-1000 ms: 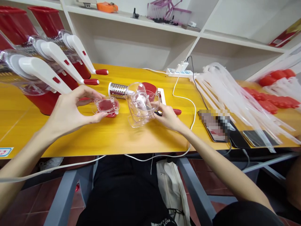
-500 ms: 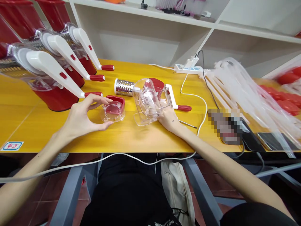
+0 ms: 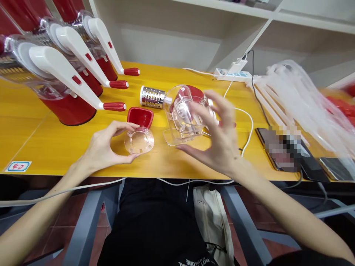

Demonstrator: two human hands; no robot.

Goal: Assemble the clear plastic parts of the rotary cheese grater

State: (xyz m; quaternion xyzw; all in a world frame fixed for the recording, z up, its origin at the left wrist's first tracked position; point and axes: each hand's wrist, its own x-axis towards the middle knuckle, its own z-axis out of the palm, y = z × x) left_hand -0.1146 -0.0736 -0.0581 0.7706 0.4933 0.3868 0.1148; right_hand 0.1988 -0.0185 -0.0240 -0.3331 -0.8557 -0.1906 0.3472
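Observation:
My left hand (image 3: 107,146) pinches a clear plastic plate (image 3: 139,140) by its edges, thumb below and fingers above. Just behind that plate lies a small red tray-like part (image 3: 140,116). My right hand (image 3: 222,138) is raised with fingers spread, in front of and to the right of a clear plastic grater housing (image 3: 181,116); nothing shows in its grasp. A perforated metal grating drum (image 3: 153,97) lies on its side left of the housing. Behind the housing a red part (image 3: 194,92) is partly hidden, and the right hand covers most of the white crank.
Assembled red-and-white drum graters (image 3: 66,109) stand at the left, their crank handles (image 3: 113,106) jutting over the table (image 3: 83,142). At the back is a power strip (image 3: 233,75) with cables. Phones (image 3: 337,168) and plastic bags (image 3: 294,87) lie at the right.
My right hand has come off the clear housing, its fingers now spread apart. My left hand, still holding the clear plate, has uncovered more of the red tray-like part. The view has shifted slightly.

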